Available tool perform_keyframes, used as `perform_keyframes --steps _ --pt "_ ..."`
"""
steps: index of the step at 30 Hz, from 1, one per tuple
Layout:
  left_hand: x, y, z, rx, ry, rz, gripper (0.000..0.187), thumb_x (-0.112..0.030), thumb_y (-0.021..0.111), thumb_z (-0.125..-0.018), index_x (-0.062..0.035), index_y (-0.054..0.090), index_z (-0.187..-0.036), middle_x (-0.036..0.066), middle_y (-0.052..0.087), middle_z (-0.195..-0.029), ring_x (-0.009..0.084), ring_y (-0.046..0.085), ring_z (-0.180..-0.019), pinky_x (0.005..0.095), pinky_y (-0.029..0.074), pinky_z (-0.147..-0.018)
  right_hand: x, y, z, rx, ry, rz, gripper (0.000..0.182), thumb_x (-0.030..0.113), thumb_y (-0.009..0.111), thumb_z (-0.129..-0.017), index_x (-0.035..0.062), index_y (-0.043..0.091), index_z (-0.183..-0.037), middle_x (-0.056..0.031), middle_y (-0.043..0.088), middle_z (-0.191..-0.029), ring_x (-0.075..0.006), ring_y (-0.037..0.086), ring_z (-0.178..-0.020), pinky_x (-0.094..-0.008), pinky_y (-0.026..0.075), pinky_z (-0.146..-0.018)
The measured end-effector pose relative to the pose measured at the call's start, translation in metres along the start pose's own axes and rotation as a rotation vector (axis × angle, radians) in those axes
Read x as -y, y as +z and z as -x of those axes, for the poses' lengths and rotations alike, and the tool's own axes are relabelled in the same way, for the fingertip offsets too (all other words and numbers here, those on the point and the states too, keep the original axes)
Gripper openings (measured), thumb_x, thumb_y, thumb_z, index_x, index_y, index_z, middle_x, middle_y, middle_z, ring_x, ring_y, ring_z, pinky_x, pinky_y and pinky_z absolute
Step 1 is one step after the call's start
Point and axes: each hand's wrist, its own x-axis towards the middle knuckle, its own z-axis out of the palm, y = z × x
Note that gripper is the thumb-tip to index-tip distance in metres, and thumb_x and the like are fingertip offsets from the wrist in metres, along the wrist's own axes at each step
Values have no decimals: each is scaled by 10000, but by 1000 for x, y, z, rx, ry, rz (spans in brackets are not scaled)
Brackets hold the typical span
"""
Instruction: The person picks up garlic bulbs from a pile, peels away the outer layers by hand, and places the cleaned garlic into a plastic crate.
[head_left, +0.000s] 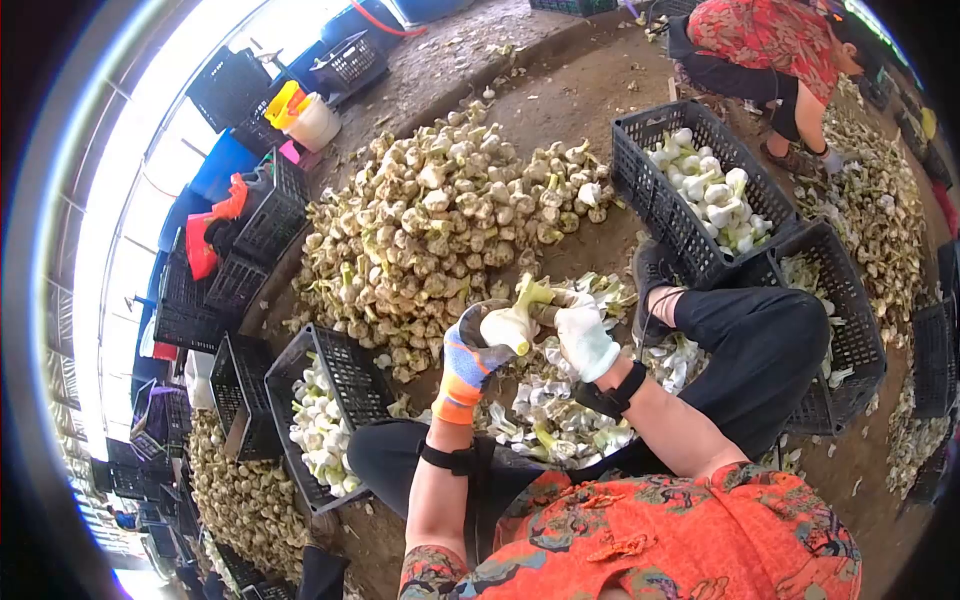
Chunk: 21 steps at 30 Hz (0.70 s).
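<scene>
In front of my lap, a white garlic bulb [507, 329] with a thick pale-green stem is between my gloved hands. My left hand [470, 348], in a blue and orange glove with a dark palm, closes around the bulb's left side. On the other side, my right hand [583, 338], in a whitish glove with dark fingers, is closed at the bulb and its stem; its fingertips are partly hidden. Below the hands lies a litter of peeled garlic skins [560, 405] between my legs. A large heap of unpeeled garlic [430, 220] rises just beyond.
Black crates of cleaned garlic stand at my left [330, 365] and ahead right [640, 180]. Another crate [862, 350] beside my right knee holds some skins. A co-worker [765, 45] bends over another garlic pile [870, 210]. Stacked crates [270, 215] and a white bucket [315, 125] line the left.
</scene>
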Motion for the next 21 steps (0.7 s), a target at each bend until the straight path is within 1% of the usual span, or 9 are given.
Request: perform_keyframes --steps 3,5,7,9,11,14,17,19,21 --pt "1 3 11 98 -92 0 589 42 755 -652 45 521 -1192 102 623 -1090 163 609 -953 309 488 -873 15 -2 -12 -206 -22 266 326 -98 435 -740 -33 664 -962 -57 674 -860 -137 628 -745 -267 516 -692" --pt "5 4 17 178 -68 58 651 8 750 -689 43 460 -1271 114 593 -1148 182 586 -1006 315 472 -895 -14 -62 -49 -263 -349 455 156 48 599 -840 -14 662 -969 -53 676 -862 -136 632 -686 -254 512 -604" --pt "7 3 26 95 -53 166 687 -7 735 -718 32 405 -1319 118 553 -1206 190 550 -1063 316 458 -911 12 -83 -50 -388 -103 415 146 43 604 -836 -9 664 -959 -57 676 -867 -123 628 -679 -249 504 -591" --pt "-3 1 27 101 -7 145 754 -2 687 -754 6 291 -1395 132 468 -1299 195 492 -1130 318 430 -938 23 -89 -48 -165 -22 1605 354 133 589 -763 -30 619 -1075 -214 660 -955 -297 643 -884 -372 503 -766" --pt "18 -5 22 9 226 -27 810 28 672 -731 -4 240 -1415 137 462 -1283 185 484 -1121 324 429 -936 16 -73 -36 1 94 1677 458 231 639 -759 2 585 -1153 -239 617 -1073 -372 591 -998 -412 479 -839" --pt "25 -3 20 -105 140 -153 863 39 673 -695 3 207 -1421 137 489 -1218 200 494 -1084 314 439 -910 43 9 -11 296 29 1004 367 204 670 -762 10 639 -1072 -160 653 -1053 -208 624 -957 -317 467 -845" --pt "19 2 21 -69 111 -270 874 27 678 -684 8 203 -1418 138 492 -1182 233 509 -1048 322 452 -878 44 45 3 473 -400 1433 263 178 632 -734 17 669 -939 -165 651 -898 -313 625 -853 -390 485 -754" --pt "36 -3 17 -96 165 -425 817 93 577 -763 -63 171 -1454 17 559 -908 110 515 -754 230 462 -727 36 48 1 487 -424 1562 212 183 599 -706 27 651 -840 -185 617 -813 -355 600 -811 -426 478 -722" --pt "48 -9 19 -87 137 -441 804 78 603 -763 -70 202 -1444 19 563 -903 108 519 -761 234 462 -738 34 51 6 500 -354 1701 195 185 589 -695 32 637 -806 -188 610 -800 -350 601 -809 -426 477 -722"
